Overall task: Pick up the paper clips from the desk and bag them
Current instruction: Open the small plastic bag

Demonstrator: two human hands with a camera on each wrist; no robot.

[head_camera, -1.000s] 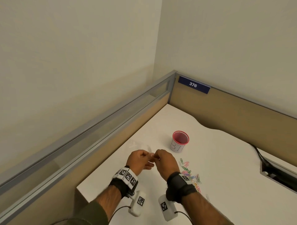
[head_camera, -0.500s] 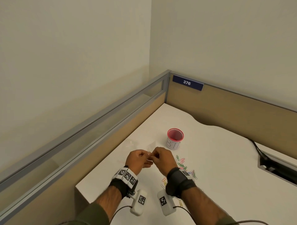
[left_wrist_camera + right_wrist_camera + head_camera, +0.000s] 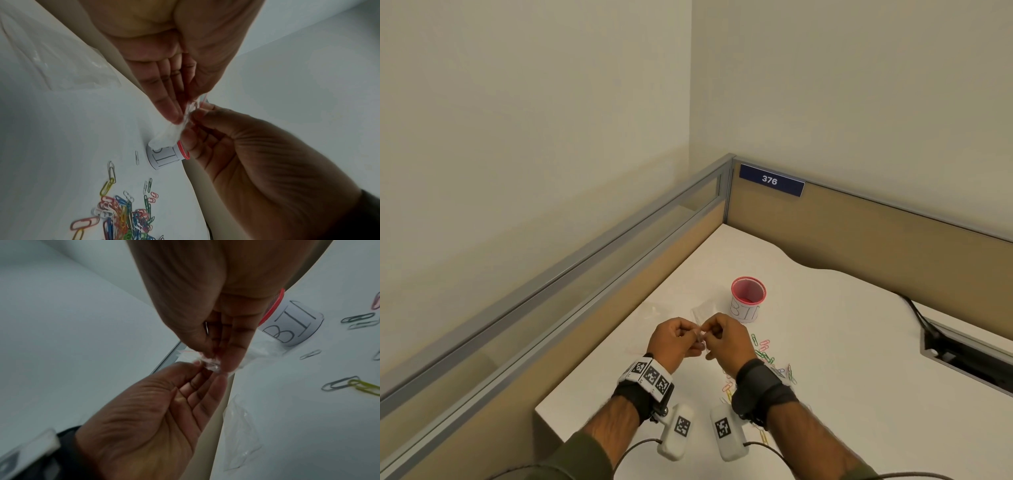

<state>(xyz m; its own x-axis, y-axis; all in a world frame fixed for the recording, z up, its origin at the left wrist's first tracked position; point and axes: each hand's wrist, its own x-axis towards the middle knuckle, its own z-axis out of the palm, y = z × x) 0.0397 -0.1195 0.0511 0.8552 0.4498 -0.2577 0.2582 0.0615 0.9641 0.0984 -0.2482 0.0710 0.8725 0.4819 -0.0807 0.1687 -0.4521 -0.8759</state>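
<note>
A small clear plastic bag [image 3: 703,311] with a red-lined top is held up over the white desk [image 3: 859,359], and both hands pinch it. My left hand [image 3: 693,335] grips its crumpled top edge [image 3: 186,112] between thumb and fingers. My right hand [image 3: 708,334] pinches the same edge from the other side [image 3: 211,364]. Several coloured paper clips [image 3: 763,351] lie scattered on the desk under and right of my right wrist, and they form a dense pile [image 3: 123,216] in the left wrist view.
A red-rimmed cup [image 3: 748,299] with a white label stands just beyond the hands. A second clear bag [image 3: 240,434] lies flat on the desk to the left. Tan partition walls [image 3: 859,240] close the corner. A cable slot [image 3: 962,356] is at right.
Both hands have stayed together on the bag and worked at its top edge. The head view has swung a little, and nothing on the desk has moved.
</note>
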